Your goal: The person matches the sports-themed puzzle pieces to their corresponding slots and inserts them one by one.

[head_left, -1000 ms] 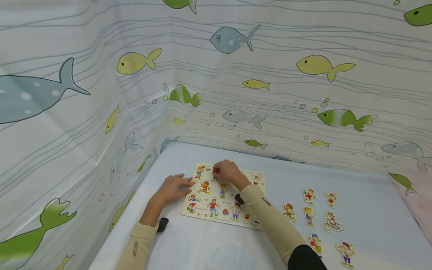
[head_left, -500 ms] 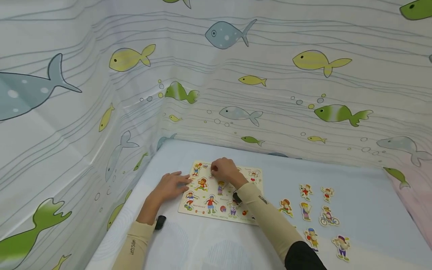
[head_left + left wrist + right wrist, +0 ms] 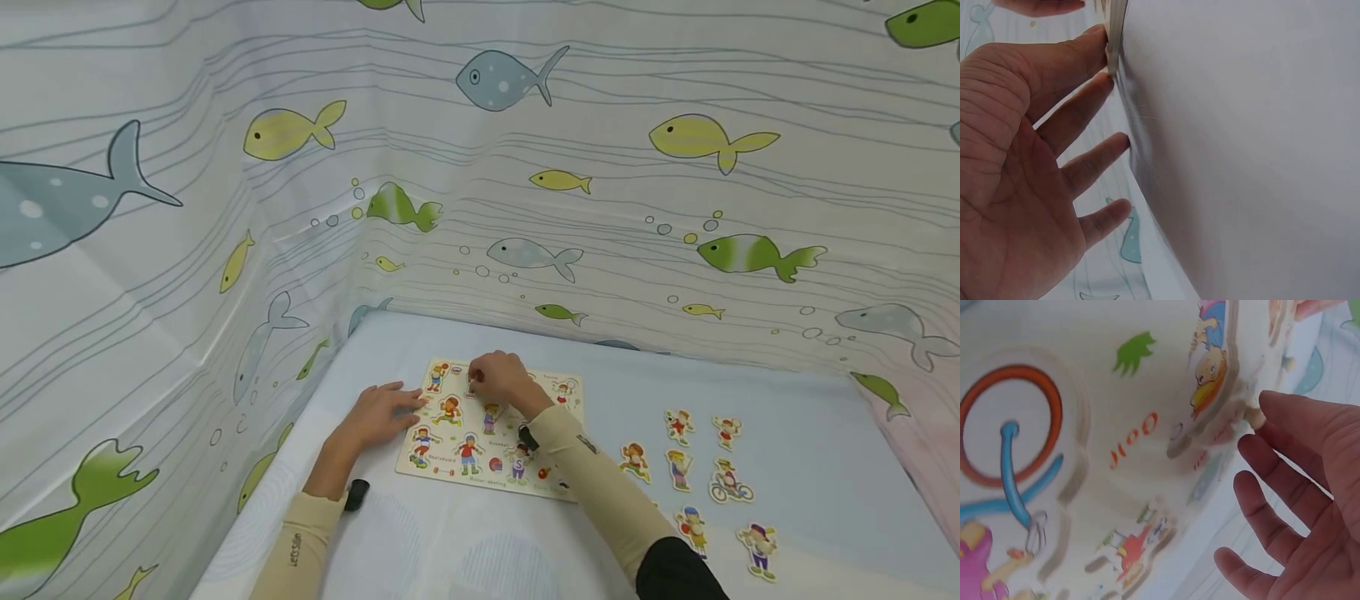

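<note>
A pale puzzle board [image 3: 471,408] with recessed pictures of children at sports lies on the table. My left hand [image 3: 378,414] rests at its left side, fingers spread. In the left wrist view, thumb and index fingertips meet the board's edge [image 3: 1114,40]. Over the upper left of the board my right hand [image 3: 501,379] is bent down, covering part of it. Seen from the right wrist, thumb and index finger pinch a small wooden knob [image 3: 1252,417] on a puzzle piece, while the other fingers stay off it. The piece is mostly hidden.
Several loose puzzle pieces lie right of the board, among them a cyclist [image 3: 729,483], a footballer [image 3: 679,427] and a child in a purple cap [image 3: 759,552]. A fish-print curtain [image 3: 630,250] stands behind the white table [image 3: 465,533].
The head view has shifted slightly, then settled. Both hands keep their places at the board, and the loose pieces have not moved.
</note>
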A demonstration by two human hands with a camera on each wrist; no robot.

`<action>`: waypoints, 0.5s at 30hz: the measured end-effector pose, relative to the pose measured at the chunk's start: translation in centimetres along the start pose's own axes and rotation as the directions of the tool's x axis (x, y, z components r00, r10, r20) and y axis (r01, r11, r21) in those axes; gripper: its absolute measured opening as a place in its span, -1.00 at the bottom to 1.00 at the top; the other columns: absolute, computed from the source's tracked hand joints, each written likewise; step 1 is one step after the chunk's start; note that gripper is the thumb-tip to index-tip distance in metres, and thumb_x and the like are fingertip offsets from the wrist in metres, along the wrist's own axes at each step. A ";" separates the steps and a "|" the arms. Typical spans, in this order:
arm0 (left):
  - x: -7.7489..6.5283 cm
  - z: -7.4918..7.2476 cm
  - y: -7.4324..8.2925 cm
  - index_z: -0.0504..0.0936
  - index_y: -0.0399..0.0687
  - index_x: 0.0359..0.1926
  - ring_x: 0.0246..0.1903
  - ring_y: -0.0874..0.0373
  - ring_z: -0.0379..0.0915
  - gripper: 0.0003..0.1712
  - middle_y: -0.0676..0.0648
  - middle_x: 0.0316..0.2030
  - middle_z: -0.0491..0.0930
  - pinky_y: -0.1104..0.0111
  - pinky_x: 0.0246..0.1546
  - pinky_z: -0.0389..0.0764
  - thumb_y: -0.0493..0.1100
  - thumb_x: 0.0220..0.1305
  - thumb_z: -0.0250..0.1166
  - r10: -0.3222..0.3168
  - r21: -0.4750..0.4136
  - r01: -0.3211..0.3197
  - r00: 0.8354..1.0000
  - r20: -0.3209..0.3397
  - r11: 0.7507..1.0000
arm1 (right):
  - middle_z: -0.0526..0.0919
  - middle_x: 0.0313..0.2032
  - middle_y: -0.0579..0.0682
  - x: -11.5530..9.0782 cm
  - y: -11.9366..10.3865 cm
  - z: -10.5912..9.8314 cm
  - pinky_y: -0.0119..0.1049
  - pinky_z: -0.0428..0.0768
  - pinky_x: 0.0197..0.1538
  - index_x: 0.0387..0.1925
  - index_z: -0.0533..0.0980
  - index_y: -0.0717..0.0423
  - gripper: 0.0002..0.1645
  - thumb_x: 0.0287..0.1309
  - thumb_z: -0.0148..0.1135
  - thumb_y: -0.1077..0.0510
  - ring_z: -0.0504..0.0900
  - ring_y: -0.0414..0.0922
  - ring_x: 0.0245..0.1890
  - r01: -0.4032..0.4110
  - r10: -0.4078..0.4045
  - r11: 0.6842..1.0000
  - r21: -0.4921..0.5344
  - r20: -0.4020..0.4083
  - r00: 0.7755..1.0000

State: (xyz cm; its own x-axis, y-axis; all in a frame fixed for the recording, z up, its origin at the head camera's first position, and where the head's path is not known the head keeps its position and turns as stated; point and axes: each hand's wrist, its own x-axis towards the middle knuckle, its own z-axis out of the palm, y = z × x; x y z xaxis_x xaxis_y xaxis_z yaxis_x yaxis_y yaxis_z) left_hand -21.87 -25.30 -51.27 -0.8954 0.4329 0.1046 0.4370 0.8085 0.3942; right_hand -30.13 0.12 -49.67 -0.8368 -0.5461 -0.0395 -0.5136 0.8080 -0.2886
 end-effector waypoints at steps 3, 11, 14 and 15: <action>0.1 0.0 0.0 0.65 0.03 0.00 0.19 -0.18 0.25 -0.65 0.04 0.10 0.51 -0.11 0.13 0.22 -0.10 0.17 0.31 0.003 0.009 -0.003 1.000 0.000 1.000 | 0.61 -0.26 -0.19 -0.4 0.1 -0.7 -0.23 0.48 -0.20 -0.14 0.62 -0.12 -0.76 0.18 0.17 -0.02 0.51 -0.19 -0.30 0.003 -0.003 1.000 0.019 0.004 1.000; 0.1 -0.1 0.2 0.64 0.03 0.02 0.21 -0.19 0.23 -0.65 0.04 0.11 0.50 -0.13 0.13 0.21 -0.08 0.19 0.29 -0.010 0.010 0.009 1.000 0.015 1.000 | 0.62 -0.11 -0.10 -1.8 1.1 -2.8 -0.14 0.49 -0.05 -0.03 0.58 -0.04 -0.64 0.15 0.23 -0.04 0.52 -0.13 -0.09 0.087 -0.085 0.995 0.048 -0.039 0.996; 0.1 -0.1 0.2 0.65 0.02 0.01 0.21 -0.19 0.23 -0.65 0.04 0.11 0.51 -0.12 0.13 0.21 -0.09 0.18 0.30 -0.012 0.004 0.011 1.000 0.013 1.000 | 0.61 -0.06 -0.11 -2.5 1.5 -3.5 -0.11 0.46 0.02 -0.01 0.57 -0.03 -0.61 0.14 0.24 -0.05 0.50 -0.10 -0.02 0.107 -0.103 0.992 0.069 -0.051 0.993; 0.0 -0.1 0.2 0.64 0.02 0.01 0.21 -0.19 0.23 -0.65 0.04 0.11 0.50 -0.12 0.13 0.21 -0.09 0.18 0.30 -0.011 0.004 0.011 1.000 0.013 1.000 | 0.60 -0.05 -0.11 -2.7 1.6 -3.6 -0.09 0.44 0.05 -0.01 0.57 -0.03 -0.61 0.14 0.25 -0.05 0.49 -0.09 0.01 0.111 -0.108 0.991 0.076 -0.055 0.993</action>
State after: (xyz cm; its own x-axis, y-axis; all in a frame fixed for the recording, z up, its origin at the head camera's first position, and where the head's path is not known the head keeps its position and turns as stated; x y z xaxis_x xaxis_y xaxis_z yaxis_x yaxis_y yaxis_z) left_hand -21.85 -25.19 -51.13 -0.8990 0.4289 0.0888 0.4274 0.8149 0.3915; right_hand -29.33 3.67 -46.54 -0.7858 -0.6169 0.0441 -0.5879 0.7231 -0.3626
